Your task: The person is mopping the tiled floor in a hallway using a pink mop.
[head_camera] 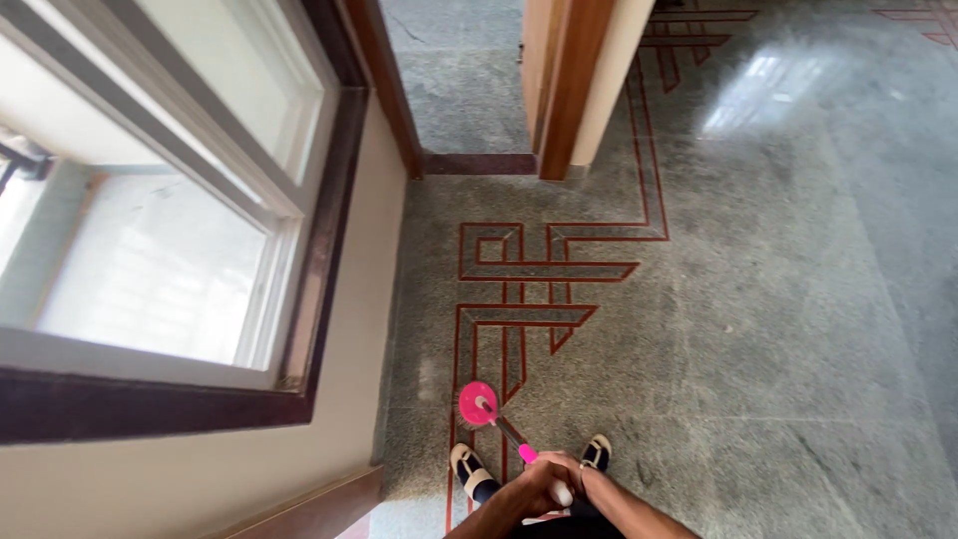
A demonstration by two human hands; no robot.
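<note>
polished grey stone flooring point(758, 299) with a red inlaid line pattern point(529, 279) fills most of the view, bounded on the left by a cream wall and a dark-framed window point(180, 230), with a wooden door frame point(564, 80) at the top. a mop with a pink disc head point(478, 403) is set flat on the floor close to the wall's foot, just ahead of two feet in tan and black shoes point(469, 469). its thin handle point(511, 437) is slanted back and up toward the body, so that the head can be pressed down while the grip is kept near waist level. both hands are stacked on the handle's upper end: the left hand point(529, 489) lies lower and to the left, fingers wrapped round the shaft, and the right hand point(564, 479) is closed over the top, though how tightly its fingers clamp is hard to tell at this size. both forearms are drawn in from the bottom edge, wrists bent slightly downward.
</note>
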